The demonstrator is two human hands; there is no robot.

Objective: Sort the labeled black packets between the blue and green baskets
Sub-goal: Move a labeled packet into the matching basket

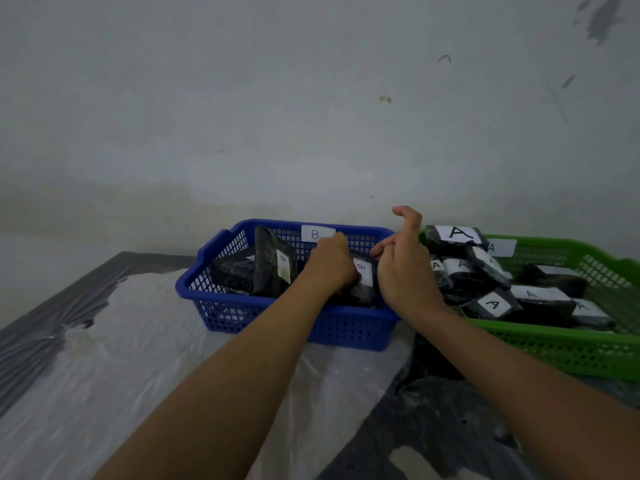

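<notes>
1. Two hands are seen inside the blue basket (242,317), both at one black packet (363,282) with a white "B" label, standing on edge near the basket's right end.
2. Left hand (329,265): fingers are curled down over the packet's left side and top edge; a grip on it is judged likely, though the fingertips are hidden behind the packet.
3. Right hand (405,271): fingers are held mostly straight against the packet's right side, thumb raised clear. It is read as pressing or steadying, not clasping.
4. Other B packets (273,268) are noted toward the basket's left end, one upright, one flat. The basket's far rim carries a "B" tag (317,233).
5. The green basket (571,351) stands just beside, to the right, filled with "A" packets (491,303); an "A" tag is fixed at its far rim.
6. Both baskets rest at the far edge of a plastic-covered surface (138,341).
7. Handling, judged: the wrap looks glossy and creased, so it is probably slick and slightly yielding; the packet seems light and blocky, not fragile. Hold is best taken across the two broad faces, clear of the paper label, which could peel or smudge.
8. Step judged: the B packet is being seated among its like.
</notes>
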